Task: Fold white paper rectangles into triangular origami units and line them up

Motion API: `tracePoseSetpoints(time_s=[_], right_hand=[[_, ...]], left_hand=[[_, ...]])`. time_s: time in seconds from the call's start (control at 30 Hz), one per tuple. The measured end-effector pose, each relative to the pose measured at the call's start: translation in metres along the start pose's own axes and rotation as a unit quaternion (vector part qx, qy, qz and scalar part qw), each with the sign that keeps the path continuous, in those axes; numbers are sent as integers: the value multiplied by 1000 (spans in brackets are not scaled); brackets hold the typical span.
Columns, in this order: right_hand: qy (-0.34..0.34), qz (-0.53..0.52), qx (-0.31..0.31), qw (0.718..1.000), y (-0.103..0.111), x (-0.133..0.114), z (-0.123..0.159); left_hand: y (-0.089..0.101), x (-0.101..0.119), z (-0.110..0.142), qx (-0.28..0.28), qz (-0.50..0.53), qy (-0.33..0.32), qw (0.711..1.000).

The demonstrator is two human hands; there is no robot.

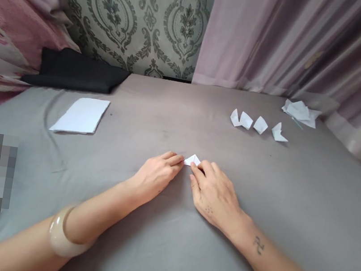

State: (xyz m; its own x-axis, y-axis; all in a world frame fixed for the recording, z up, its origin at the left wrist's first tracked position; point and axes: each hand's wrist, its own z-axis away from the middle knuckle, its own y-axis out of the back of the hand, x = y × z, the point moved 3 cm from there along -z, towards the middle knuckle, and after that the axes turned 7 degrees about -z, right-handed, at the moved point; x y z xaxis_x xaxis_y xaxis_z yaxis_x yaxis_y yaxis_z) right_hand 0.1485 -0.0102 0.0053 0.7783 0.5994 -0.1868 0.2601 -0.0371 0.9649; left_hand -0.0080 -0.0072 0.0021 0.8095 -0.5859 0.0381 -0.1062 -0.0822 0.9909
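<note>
White folded paper (193,159) is lying on grey cloth (135,255); left hand (157,173) and right hand (215,190) are pressing its edges, fingers bent.

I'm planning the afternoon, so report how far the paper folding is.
Apparently done: the folded pieces, far right. In hand: a small creased paper at the fingers of the left hand and right hand. Probably remaining: the flat paper stack. Whether the loose paper pile is finished, I can't tell.

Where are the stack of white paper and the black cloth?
White paper stack (81,115): head view, middle of its top sheet.
Black cloth (76,72): head view, middle of its surface.
</note>
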Motion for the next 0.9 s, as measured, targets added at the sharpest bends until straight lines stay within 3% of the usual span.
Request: tracePoseSetpoints(time_s=[0.17, 0.6, 0.73, 0.9], right_hand=[[-24, -6, -2, 1000, -2, 0, -2], [-74, 32, -6, 997, -5, -10, -14], [-67, 43, 6, 997, -5, -12, -20], [-124, -22, 30, 992, -6, 2, -24]], left_hand=[[4, 4, 0, -34, -8, 10, 999], [4, -1, 7, -21, 43, 35, 998], [9, -13, -11, -25, 127, 89, 988], [9, -24, -38, -66, 224, 221, 947]])
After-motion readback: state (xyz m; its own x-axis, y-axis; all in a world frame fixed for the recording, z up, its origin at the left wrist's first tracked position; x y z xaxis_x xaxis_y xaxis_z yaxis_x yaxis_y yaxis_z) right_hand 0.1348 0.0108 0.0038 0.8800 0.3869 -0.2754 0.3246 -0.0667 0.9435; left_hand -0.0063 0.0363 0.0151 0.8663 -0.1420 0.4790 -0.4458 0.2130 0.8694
